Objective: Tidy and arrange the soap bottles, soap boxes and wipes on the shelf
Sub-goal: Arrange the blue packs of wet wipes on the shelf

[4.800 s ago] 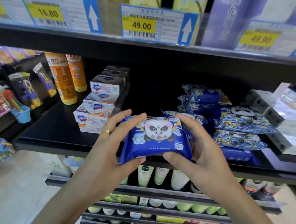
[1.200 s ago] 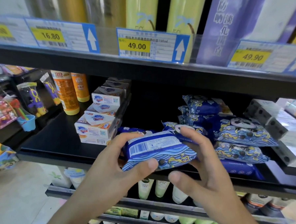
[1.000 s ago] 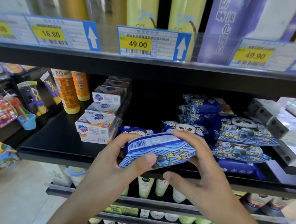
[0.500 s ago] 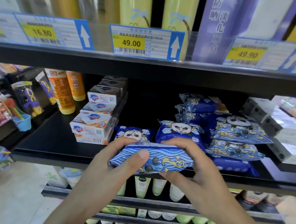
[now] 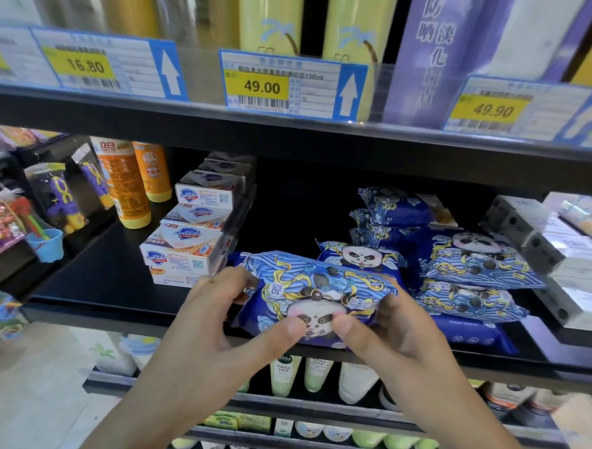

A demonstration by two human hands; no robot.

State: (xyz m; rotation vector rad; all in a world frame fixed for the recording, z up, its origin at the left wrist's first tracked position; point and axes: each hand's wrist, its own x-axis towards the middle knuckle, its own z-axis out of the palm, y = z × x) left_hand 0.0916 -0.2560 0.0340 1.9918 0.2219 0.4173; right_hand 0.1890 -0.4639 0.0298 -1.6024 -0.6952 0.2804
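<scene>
- Blue crinkly-plastic wipes pack with a panda face (image 5: 312, 292) has been turned since half a second ago: its printed face now shows, upside down, where the wavy edge showed then.
- Left hand (image 5: 207, 328) and right hand (image 5: 393, 336) both pinch it, thumbs on the near face, fingers curled behind.
- Likely being oriented before shelving.
- Just beyond the fingers: black metal shelf (image 5: 95, 286), with white cardboard soap boxes (image 5: 186, 250) beyond the left fingers and more stacked blue wipes packs (image 5: 471, 266) past the right.

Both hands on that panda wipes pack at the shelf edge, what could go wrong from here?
1. The wipes pack overhangs the shelf lip; if the left hand or right hand lets go early, it may drop.
2. Pushing it back could knock the upright pack behind it.
</scene>
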